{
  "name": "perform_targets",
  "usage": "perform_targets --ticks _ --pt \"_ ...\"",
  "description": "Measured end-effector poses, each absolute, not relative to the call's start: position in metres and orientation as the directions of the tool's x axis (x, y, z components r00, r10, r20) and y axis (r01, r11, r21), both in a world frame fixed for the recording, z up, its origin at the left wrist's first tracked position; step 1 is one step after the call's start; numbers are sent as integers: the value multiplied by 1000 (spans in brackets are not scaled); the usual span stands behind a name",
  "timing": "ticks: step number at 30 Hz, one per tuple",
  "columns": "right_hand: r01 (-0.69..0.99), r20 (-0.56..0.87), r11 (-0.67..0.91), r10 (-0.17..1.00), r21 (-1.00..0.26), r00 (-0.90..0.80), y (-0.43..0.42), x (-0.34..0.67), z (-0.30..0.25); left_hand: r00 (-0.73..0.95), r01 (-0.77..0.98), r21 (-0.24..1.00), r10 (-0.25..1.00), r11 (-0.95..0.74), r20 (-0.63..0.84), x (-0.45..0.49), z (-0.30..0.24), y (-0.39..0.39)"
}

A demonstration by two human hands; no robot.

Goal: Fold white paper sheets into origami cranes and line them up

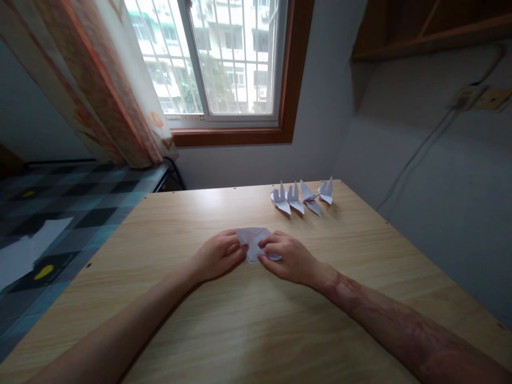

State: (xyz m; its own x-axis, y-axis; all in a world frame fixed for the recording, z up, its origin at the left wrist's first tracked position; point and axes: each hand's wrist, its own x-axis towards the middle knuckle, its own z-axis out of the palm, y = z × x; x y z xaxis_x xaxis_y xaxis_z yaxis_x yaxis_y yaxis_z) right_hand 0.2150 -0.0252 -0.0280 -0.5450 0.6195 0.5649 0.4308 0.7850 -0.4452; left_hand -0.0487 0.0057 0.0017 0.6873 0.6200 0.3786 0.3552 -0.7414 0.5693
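A partly folded piece of white paper (253, 246) is held between both hands just above or on the wooden table (224, 330); I cannot tell whether it touches the wood. My left hand (224, 253) pinches its left side, thumb in front and fingers behind. On the right side, my right hand (286, 256) grips the paper with thumb and bent fingers, hiding part of that edge. Beyond the right hand, several folded white paper cranes (295, 202) stand in a row near the table's far edge.
To the left is a bed with a checked cover (92, 218), with loose white paper sheets (36, 250) on it. A curtain (88, 69) hangs beside the barred window (236, 58). At right, a cable (416, 154) runs down the wall from a socket, below a wooden shelf (432, 40).
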Motion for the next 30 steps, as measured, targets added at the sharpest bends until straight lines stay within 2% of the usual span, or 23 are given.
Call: perform_targets --ticks 3,6,14,19,30 --pt "419 537 730 682 -539 -497 -24 215 -28 691 339 582 616 -739 379 -48 3 5" --pt "398 520 713 696 -576 -495 -23 216 -26 699 337 587 613 -736 368 -47 5 3" --pt "316 530 797 585 -514 -614 -29 216 -15 694 372 552 619 -746 368 -47 -3 3" --pt "268 508 790 573 -551 -643 -30 218 -12 721 328 573 591 -751 361 -47 -3 4" --pt "169 491 694 640 -700 -591 -29 216 -8 786 355 442 519 -824 336 -45 6 -5"
